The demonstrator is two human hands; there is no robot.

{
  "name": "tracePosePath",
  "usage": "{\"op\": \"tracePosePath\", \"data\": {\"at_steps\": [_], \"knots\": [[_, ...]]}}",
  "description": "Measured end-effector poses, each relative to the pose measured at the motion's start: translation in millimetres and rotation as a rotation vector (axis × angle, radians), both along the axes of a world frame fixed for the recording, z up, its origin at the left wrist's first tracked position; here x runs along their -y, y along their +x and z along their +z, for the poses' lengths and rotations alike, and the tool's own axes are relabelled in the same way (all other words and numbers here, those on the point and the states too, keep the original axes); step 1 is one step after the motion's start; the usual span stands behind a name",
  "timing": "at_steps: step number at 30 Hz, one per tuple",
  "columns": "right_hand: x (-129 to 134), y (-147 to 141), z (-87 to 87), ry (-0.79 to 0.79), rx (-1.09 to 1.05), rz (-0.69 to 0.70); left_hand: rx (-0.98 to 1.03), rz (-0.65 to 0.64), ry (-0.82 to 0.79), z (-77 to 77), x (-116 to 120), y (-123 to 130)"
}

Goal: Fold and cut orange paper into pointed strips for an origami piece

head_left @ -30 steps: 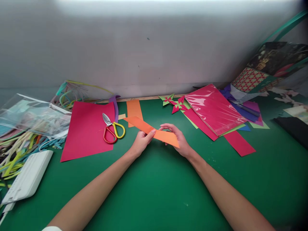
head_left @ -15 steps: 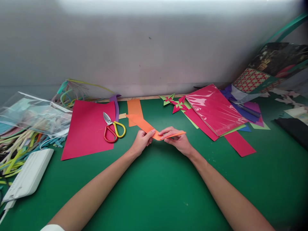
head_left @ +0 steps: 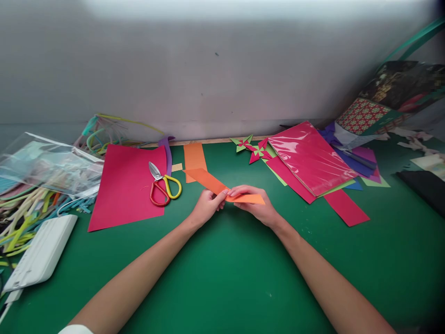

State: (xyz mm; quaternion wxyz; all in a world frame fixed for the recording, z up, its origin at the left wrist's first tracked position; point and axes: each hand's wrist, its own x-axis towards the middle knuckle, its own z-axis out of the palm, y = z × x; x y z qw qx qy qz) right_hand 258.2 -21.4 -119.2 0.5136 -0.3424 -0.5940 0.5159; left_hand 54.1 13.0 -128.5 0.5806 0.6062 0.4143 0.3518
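An orange paper strip (head_left: 210,181), bent near its middle, is held just above the green table between both hands. My left hand (head_left: 207,205) pinches it at the bend, thumb on top. Closed on the right-hand part, my right hand (head_left: 255,204) has its fingers over the fold, and a flap of the strip extends to the right across them. The right thumb is mostly hidden under the paper. Behind the strip lies a second orange paper piece (head_left: 195,155). To the left, scissors (head_left: 160,185) with one red and one yellow handle rest on a red sheet (head_left: 128,185).
Two red-and-green folded paper stars (head_left: 257,151) lie at the back. Right of them is a plastic-wrapped red paper pack (head_left: 311,157) over several coloured sheets. A white device (head_left: 41,250) and many loose strips (head_left: 21,218) occupy the left. A patterned bag (head_left: 368,116) stands far right.
The strip's right-hand part has turned so that its flat face shows as a flap. My left hand has shifted slightly right, closer to my right fingers.
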Motion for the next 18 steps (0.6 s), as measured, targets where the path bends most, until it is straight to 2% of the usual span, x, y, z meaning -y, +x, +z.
{"op": "tracePosePath", "data": {"at_steps": [3, 7, 18], "knots": [[-1.7, 0.6, -0.8, 0.071, 0.059, -0.032, 0.013, 0.005, -0.009, 0.6, -0.1, -0.4], [-4.1, -2.8, -6.7, 0.022, -0.020, -0.141, 0.034, 0.001, -0.016, 0.9, 0.9, 0.7], [-5.4, 1.6, -8.2, 0.002, -0.007, -0.096, 0.072, 0.023, -0.046, 1.2, -1.6, 0.7]]}}
